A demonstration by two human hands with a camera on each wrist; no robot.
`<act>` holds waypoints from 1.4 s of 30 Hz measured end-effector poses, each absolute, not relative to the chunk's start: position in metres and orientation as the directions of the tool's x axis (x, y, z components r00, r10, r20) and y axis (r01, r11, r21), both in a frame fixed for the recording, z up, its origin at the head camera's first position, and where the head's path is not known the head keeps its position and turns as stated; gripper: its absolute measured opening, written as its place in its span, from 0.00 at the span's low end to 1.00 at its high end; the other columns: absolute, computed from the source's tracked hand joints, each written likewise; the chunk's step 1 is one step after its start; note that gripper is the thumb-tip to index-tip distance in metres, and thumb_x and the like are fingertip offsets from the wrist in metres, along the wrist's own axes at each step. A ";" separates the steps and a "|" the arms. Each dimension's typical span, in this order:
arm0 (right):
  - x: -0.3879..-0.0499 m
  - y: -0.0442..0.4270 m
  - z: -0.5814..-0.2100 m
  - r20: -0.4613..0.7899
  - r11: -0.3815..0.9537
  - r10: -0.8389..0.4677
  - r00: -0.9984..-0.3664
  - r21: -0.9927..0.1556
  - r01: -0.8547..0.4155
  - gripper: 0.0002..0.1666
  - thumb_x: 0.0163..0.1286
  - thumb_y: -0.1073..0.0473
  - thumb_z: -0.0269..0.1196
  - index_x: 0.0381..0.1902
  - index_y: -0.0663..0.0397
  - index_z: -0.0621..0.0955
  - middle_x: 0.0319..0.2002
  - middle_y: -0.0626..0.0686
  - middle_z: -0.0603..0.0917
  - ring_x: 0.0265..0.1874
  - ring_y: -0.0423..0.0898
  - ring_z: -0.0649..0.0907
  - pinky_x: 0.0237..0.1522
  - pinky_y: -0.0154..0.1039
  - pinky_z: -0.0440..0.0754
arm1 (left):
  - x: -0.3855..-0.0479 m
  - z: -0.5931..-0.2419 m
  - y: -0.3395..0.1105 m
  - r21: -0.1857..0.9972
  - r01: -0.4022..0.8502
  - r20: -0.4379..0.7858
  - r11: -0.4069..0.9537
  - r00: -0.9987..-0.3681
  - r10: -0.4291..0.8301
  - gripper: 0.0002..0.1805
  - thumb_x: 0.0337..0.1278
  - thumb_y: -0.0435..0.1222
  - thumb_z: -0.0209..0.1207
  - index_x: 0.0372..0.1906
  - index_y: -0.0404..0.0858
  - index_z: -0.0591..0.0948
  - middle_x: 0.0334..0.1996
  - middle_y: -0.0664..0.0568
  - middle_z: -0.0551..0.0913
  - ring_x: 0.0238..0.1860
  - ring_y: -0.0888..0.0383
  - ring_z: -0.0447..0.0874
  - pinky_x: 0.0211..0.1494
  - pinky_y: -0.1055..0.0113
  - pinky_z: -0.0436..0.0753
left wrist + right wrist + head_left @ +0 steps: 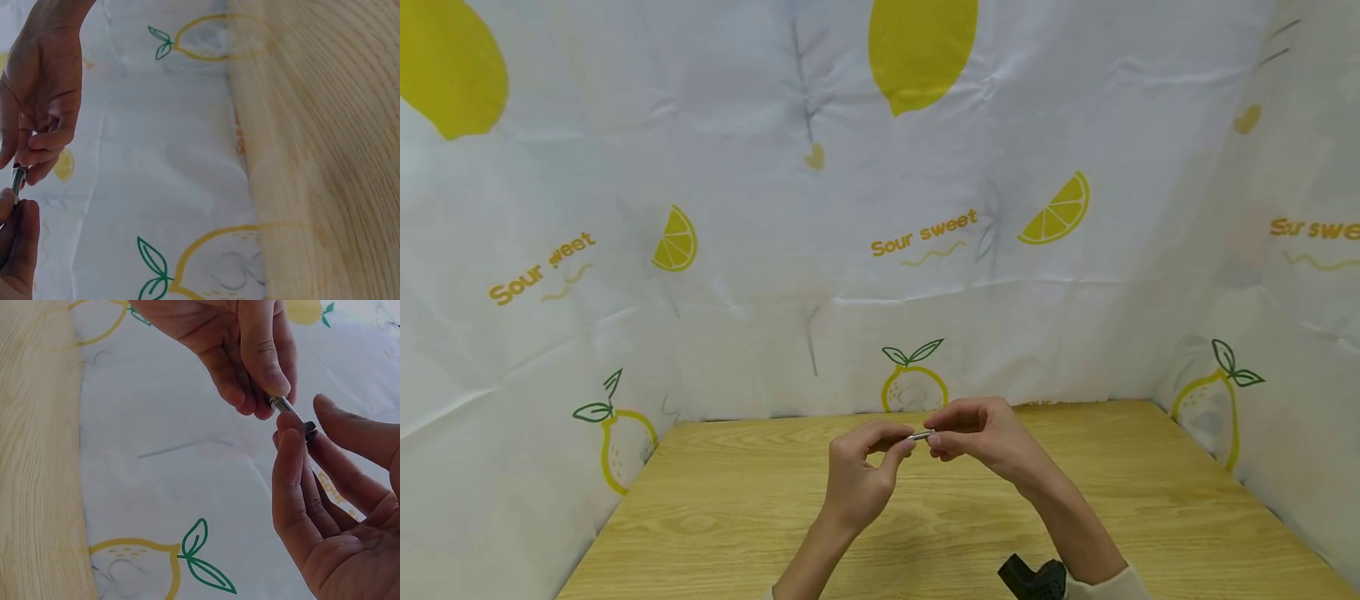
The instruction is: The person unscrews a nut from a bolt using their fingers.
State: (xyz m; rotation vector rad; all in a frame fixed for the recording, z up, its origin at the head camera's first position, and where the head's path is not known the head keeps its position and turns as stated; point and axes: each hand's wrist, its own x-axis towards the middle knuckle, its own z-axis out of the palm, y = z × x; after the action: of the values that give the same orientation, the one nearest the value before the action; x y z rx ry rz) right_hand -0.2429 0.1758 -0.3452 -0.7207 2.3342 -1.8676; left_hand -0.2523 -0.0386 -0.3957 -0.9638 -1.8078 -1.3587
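Note:
A small silver bolt (pixel 920 435) is held in the air above the table, between both hands. In the right wrist view its threaded shaft (pixel 287 407) slants down to a dark, wider end piece (pixel 310 430); whether that is a head or a nut, I cannot tell. My left hand (pixel 861 479) pinches one end between thumb and fingers. Curled fingers of my right hand (pixel 985 437) lie around the dark end, while the right thumb (pixel 353 428) stands a little off it. Part of the shaft is covered by fingertips.
Below the hands spreads a wood-grain table (pixel 722 517). White sheeting (pixel 760 333) printed with lemons and lettering encloses its back and sides. On the right wrist sits a black device (pixel 1033 579), beside a pale sleeve (pixel 1108 586).

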 end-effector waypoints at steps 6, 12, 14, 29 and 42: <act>-0.244 0.175 -0.345 0.262 0.141 -0.395 -0.880 -0.930 -0.340 0.19 0.71 0.60 0.69 0.51 0.73 0.84 0.40 0.50 0.90 0.39 0.44 0.91 0.48 0.43 0.91 | -0.252 -0.395 -0.040 0.489 0.852 0.838 0.185 -0.518 0.169 0.05 0.60 0.25 0.69 0.39 0.37 0.89 0.33 0.49 0.92 0.29 0.58 0.91 0.38 0.73 0.89; -0.244 0.175 -0.345 0.280 0.177 -0.388 -0.878 -0.912 -0.370 0.16 0.70 0.62 0.70 0.51 0.69 0.85 0.47 0.65 0.89 0.41 0.43 0.91 0.50 0.40 0.89 | -0.252 -0.395 -0.039 0.497 0.851 0.835 0.170 -0.522 0.173 0.04 0.61 0.27 0.69 0.38 0.37 0.89 0.31 0.49 0.91 0.27 0.58 0.90 0.36 0.73 0.89; -0.244 0.175 -0.345 0.299 0.186 -0.381 -0.875 -0.902 -0.390 0.15 0.70 0.62 0.70 0.50 0.67 0.86 0.47 0.66 0.88 0.41 0.42 0.90 0.50 0.38 0.89 | -0.252 -0.394 -0.038 0.502 0.848 0.831 0.169 -0.527 0.176 0.02 0.62 0.29 0.69 0.38 0.37 0.89 0.30 0.49 0.91 0.26 0.59 0.89 0.35 0.73 0.89; -0.242 0.172 -0.347 0.360 0.119 -0.359 -0.861 -0.897 -0.425 0.14 0.67 0.66 0.71 0.48 0.70 0.86 0.44 0.65 0.90 0.41 0.50 0.92 0.46 0.41 0.91 | -0.244 -0.389 -0.041 0.729 0.678 0.658 0.094 -0.732 0.177 0.05 0.65 0.37 0.68 0.39 0.38 0.89 0.31 0.46 0.91 0.29 0.57 0.90 0.38 0.63 0.92; -0.241 0.172 -0.347 0.341 0.104 -0.345 -0.874 -0.912 -0.397 0.18 0.67 0.63 0.72 0.51 0.68 0.86 0.44 0.53 0.91 0.40 0.45 0.92 0.49 0.40 0.90 | -0.244 -0.387 -0.041 0.712 0.696 0.677 0.090 -0.715 0.173 0.02 0.63 0.31 0.69 0.38 0.38 0.89 0.30 0.47 0.91 0.29 0.55 0.91 0.38 0.64 0.92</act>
State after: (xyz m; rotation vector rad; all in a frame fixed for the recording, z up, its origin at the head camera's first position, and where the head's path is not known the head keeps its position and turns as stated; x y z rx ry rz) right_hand -0.2414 0.1720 -0.3469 -0.7955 2.3645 -1.9768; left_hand -0.2436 -0.0405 -0.3875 -0.8528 -1.9526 -1.6617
